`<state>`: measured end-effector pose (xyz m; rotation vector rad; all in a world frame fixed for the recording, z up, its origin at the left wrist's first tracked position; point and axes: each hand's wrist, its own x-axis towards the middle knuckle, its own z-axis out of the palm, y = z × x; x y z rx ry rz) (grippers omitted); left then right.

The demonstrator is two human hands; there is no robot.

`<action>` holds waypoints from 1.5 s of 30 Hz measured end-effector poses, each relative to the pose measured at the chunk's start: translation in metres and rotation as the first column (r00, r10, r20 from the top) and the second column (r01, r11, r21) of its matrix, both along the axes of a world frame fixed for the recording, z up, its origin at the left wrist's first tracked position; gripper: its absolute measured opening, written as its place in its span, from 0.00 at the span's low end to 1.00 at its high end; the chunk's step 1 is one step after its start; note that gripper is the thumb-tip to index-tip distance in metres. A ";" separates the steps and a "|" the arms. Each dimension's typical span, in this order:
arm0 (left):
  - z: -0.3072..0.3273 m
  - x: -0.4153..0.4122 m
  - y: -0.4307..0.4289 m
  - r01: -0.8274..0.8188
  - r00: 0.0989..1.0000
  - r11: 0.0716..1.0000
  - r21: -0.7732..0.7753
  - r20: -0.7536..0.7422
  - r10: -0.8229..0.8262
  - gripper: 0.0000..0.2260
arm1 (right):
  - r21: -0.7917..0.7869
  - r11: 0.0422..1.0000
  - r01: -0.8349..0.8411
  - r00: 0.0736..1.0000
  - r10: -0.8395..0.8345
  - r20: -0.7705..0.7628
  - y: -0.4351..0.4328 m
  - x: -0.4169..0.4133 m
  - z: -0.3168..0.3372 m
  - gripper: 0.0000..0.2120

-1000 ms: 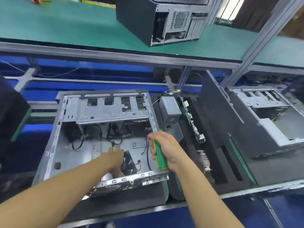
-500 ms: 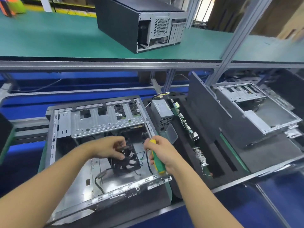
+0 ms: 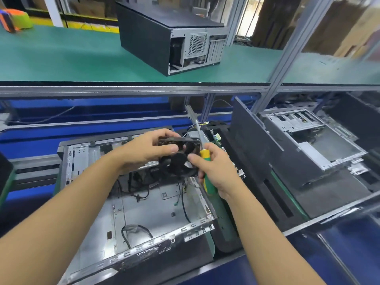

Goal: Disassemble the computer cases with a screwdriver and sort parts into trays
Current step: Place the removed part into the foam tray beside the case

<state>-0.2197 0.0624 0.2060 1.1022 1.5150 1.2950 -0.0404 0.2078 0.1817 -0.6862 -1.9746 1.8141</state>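
Black plastic fan (image 3: 178, 161) is pinched at its frame by the left grip (image 3: 148, 150), held above the open case (image 3: 144, 212). The right grip (image 3: 218, 171) is curled round the screwdriver (image 3: 208, 185), its fingertips touching the fan's edge. With that grip shared, the fan could be let slip into the case, or a lead, if attached, snagged on the way to the tray (image 3: 257, 165); none can be made out.

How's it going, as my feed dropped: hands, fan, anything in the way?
Left hand grips black fan, held above open case. Right hand holds screwdriver, thumb touching fan. Nothing seen in the way.
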 end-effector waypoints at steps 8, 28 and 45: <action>-0.037 0.042 0.046 -0.089 0.982 0.993 0.077 -0.161 0.100 0.12 | -0.053 0.983 0.173 0.984 -0.171 0.054 0.034 0.041 -0.008 0.08; -0.105 0.099 0.191 -0.005 0.824 0.919 -0.394 -0.523 -0.220 0.12 | 0.481 0.842 -0.243 0.856 -0.047 0.515 0.181 0.097 -0.075 0.13; -0.160 0.100 0.221 -0.307 0.730 0.634 -0.709 -0.603 -0.321 0.13 | 0.510 0.811 -0.287 0.765 -0.127 0.631 0.153 0.076 -0.142 0.14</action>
